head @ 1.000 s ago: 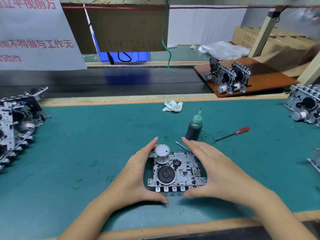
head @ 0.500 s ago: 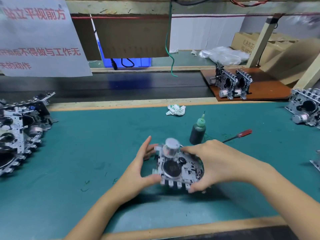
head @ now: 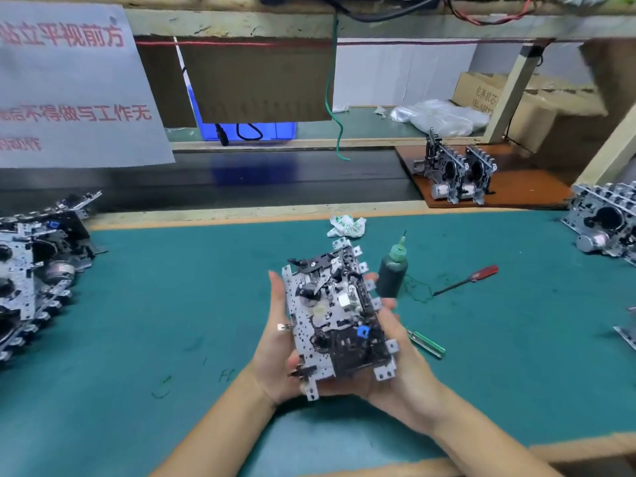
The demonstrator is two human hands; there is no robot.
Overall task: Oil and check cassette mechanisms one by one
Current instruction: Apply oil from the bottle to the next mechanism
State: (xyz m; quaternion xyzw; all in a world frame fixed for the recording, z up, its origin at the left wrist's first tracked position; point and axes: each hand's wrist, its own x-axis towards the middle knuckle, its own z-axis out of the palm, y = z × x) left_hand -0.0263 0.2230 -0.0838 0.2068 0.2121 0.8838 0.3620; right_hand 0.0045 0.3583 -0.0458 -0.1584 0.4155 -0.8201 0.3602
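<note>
A metal cassette mechanism [head: 335, 318] is held up above the green mat [head: 172, 321], turned so its long side runs away from me and its gear side faces up. My left hand [head: 277, 342] grips its left edge. My right hand [head: 392, 359] cradles it from below and the right, fingertips showing past the far right edge. A dark oil bottle with a green needle tip [head: 394, 266] stands on the mat just right of the mechanism.
A red-handled screwdriver [head: 466, 280] and a green tool [head: 426, 344] lie right of my hands. Crumpled paper [head: 346, 226] sits behind. Rows of mechanisms stand at the left [head: 34, 273], far right [head: 605, 225] and on a brown board [head: 454, 177].
The mechanism lay flat on the mat between my hands. Both hands picked it up, flipped it over and turned it lengthwise.
</note>
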